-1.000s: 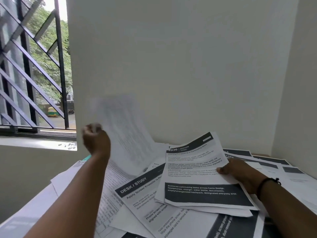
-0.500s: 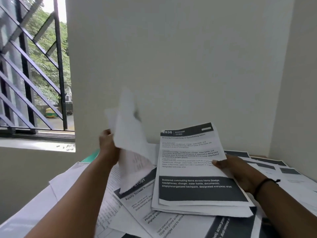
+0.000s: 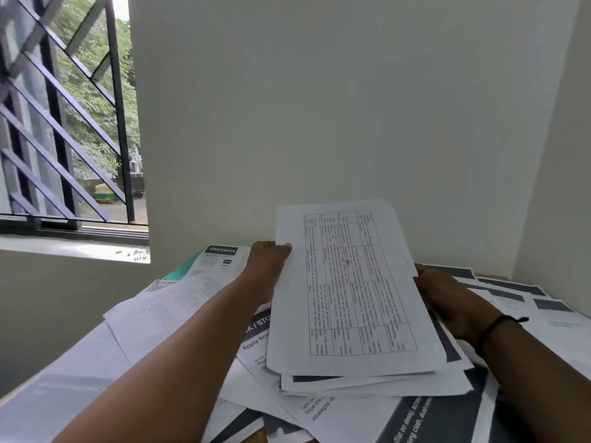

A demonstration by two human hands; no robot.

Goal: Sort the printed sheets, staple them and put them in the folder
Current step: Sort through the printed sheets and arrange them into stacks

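Note:
I hold a small stack of printed sheets (image 3: 351, 292) above the table, tilted up toward me. Its top page shows a ruled table of small text. My left hand (image 3: 267, 260) pinches the stack's left edge, thumb on top. My right hand (image 3: 447, 298) grips the right edge from below, a black band on its wrist. Under the stack many loose printed sheets (image 3: 335, 410) with dark header bars cover the table. A teal folder (image 3: 182, 270) peeks out at the back left, partly under a sheet headed "DRESSING" (image 3: 220, 260). No stapler is in view.
More sheets (image 3: 527, 302) lie spread to the right, up to the side wall. A plain wall stands right behind the table. A barred window (image 3: 64, 123) with a sill is at the left. The table's left edge (image 3: 19, 391) shows at the lower left.
My left hand brought the loose sheet it held up at the left down onto the stack in my right hand. The table page now covers the dark-header page, and both hands hold the stack.

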